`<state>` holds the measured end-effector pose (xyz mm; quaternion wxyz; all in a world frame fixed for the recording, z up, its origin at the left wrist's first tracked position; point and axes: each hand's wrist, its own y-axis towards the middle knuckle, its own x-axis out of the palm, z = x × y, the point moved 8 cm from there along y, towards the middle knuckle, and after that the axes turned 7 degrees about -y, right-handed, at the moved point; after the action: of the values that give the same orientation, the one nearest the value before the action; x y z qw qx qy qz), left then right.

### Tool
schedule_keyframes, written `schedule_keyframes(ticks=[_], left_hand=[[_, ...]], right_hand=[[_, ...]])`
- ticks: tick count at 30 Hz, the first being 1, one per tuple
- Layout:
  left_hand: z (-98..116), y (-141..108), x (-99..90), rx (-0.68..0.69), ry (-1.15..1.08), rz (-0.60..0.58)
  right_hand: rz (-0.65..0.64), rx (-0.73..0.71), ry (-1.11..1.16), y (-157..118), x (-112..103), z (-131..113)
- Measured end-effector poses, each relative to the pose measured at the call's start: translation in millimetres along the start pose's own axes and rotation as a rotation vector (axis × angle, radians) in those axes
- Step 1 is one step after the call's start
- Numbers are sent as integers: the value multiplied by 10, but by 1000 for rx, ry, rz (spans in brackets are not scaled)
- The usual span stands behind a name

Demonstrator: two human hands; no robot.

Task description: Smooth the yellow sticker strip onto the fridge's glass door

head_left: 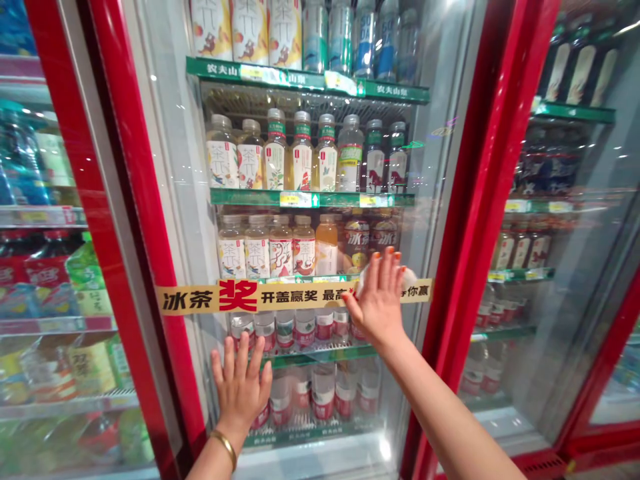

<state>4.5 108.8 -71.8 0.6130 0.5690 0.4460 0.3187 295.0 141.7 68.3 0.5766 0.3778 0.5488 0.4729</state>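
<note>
My left hand (241,383) lies flat against the glass door (173,167) of a drinks fridge, fingers spread, with nothing in it. A gold bangle (225,448) circles that wrist. Higher and to the right, my right hand (380,297) presses a white cloth (411,279) to the same door, its fingers stretched out over it. Most of the cloth is hidden behind the hand. Both cover part of a yellow printed strip (290,295) that runs across the door. Bottles of tea (304,247) stand on the shelves behind the glass.
Red door frames (145,220) border the glass on both sides. More fridge shelves hold dark bottles (580,63) at the right and bottled drinks (50,267) at the left. Green shelf edges (260,197) carry price tags. Cartons (250,30) and cans fill the top shelf.
</note>
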Motion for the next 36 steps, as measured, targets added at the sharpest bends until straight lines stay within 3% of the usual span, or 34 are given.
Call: schedule_keyframes(ticks=[3,5,9,11,13,16,18,19,22,24,25,27,29,31,33,36], left_hand=[[25,22,-67,17,-5,-6],[38,62,-138,38,-12,-36],[62,351,-356,85,-4,1],[47,621,-430,73,-1,61],[12,912,-415,39,-6,84],[-15,1231,-310,30,1,80],[-24,1313,-238,37,17,63],[-31,1322,-213,37,24,57],[-41,1292,-190,38,38,58],[-31,1273,-202,47,44,72],[-26,1270,-209,51,47,77],[-22,1274,-217,53,48,80],[-27,1281,-218,45,45,76],[-38,1283,-214,32,41,68],[-43,1278,-204,29,35,61],[-43,1271,-187,29,30,60]], right_hand=[[-18,-351,31,-330,-29,-483],[-6,-379,30,-460,-66,-370],[5,9,-30,-21,-109,378],[1,141,-22,233,-118,430],[-16,54,11,311,-101,117],[-48,-331,37,46,-50,-478],[-39,-430,20,-101,-29,-471],[-29,-376,4,-70,-27,-313],[20,2,-34,313,-90,348],[47,157,-32,561,-150,481],[50,160,-23,629,-163,395],[26,8,6,601,-143,-7],[-18,-266,33,368,-91,-467],[-47,-427,25,132,-55,-632],[-40,-340,-12,140,-62,-408],[29,-5,-41,492,-156,134]])
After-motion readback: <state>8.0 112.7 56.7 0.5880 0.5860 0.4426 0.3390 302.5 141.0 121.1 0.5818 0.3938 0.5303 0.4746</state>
